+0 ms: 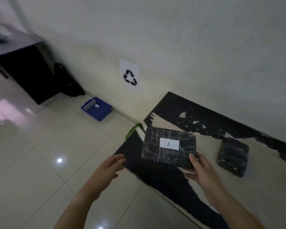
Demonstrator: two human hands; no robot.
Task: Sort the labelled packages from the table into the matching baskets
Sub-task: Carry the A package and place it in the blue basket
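Note:
My right hand [201, 172] grips the near right corner of a black wrapped package [155, 146] with a white label reading A, held above the left end of the table [203, 123]. To the package's left, my left hand [111, 164] hovers with spread fingers and holds nothing. A second black wrapped package [232, 157] lies on the table to the right, with no label showing. A blue basket [97, 109] sits on the floor by the wall, with a package and a white label inside. A green basket's rim [133, 131] peeks out beside the table's left corner.
The table has a worn black and cream top and stands against the wall. A recycling sign [130, 74] hangs on the wall above the floor. A dark cabinet [28, 70] and a black bag [68, 81] stand at the far left. The floor is glossy tile.

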